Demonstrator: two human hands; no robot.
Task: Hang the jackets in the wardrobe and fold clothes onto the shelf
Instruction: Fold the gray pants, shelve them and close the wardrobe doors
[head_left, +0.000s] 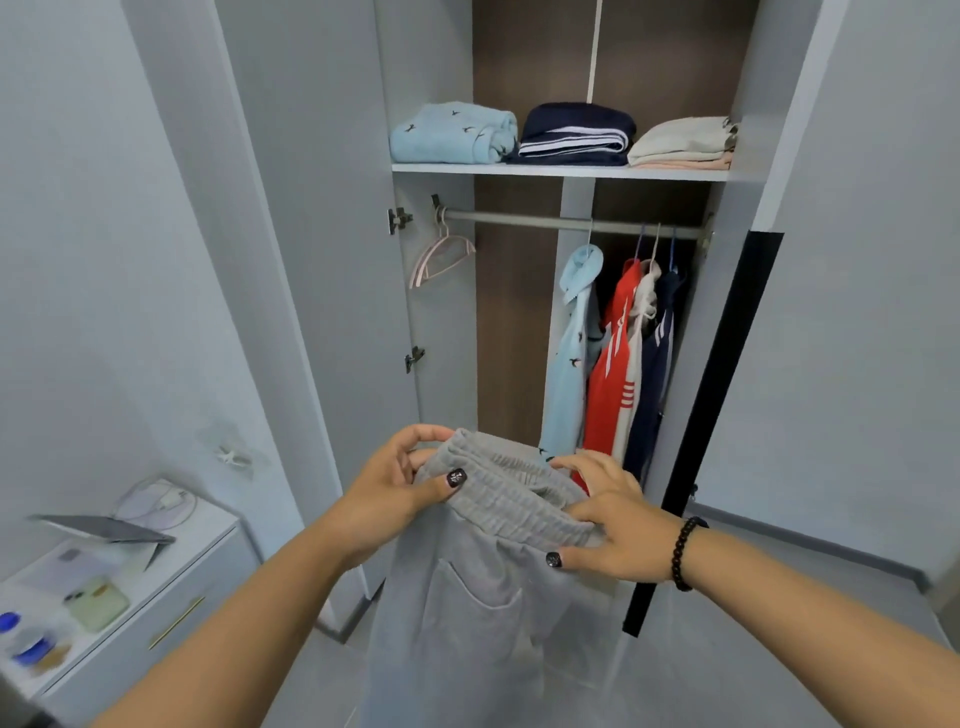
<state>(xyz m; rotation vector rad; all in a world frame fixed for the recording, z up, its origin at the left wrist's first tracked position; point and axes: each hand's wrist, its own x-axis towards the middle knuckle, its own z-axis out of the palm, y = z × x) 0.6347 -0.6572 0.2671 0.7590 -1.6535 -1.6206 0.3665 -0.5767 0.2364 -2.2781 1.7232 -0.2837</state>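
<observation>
Pale grey walls frame the open grey wardrobe (332, 208) ahead of me. I hold the grey fleece sweatpants (483, 587) up by their elastic waistband in front of it, legs hanging free toward the floor, likely so the cloth falls straight before I fold it. My left hand (395, 493) pinches the waistband's left end, thumb over the front, fingers behind. My right hand (618, 525) pinches the right end the same way. Above, the white shelf (561, 170) already carries 3 folded stacks: light blue, navy with white stripes, and cream over peach. Below it, the metal rail (519, 219) bears 4 hung jackets at the right, in light blue, red, white and navy, and an empty pink hanger (441, 257) at the left.
</observation>
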